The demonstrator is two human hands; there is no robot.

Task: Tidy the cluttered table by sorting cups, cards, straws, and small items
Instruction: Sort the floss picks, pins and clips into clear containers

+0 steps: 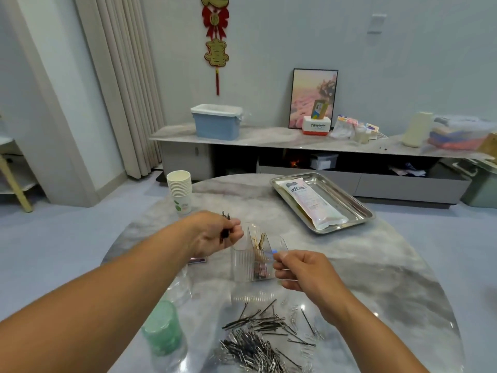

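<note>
A clear plastic organizer box (pixel 243 261) with compartments stands in the middle of the round marble table (pixel 376 278); cards sit in its middle slot. My left hand (pixel 212 234) grips a bunch of black hairpins (pixel 225 230) just left of the box's rim. My right hand (pixel 301 269) pinches the box's right wall. A pile of black hairpins and silver paper clips (pixel 263 343) lies near the front edge. A stack of paper cups (pixel 179 191) stands at the far left. A steel tray (pixel 357 204) holds a bag of straws (pixel 312 203).
A green-capped clear container (pixel 164 332) stands at the front left beside my left forearm. A small dark card (pixel 197 261) lies under my left wrist. Behind the table runs a low cabinet with a blue bin (pixel 216 122) and assorted boxes.
</note>
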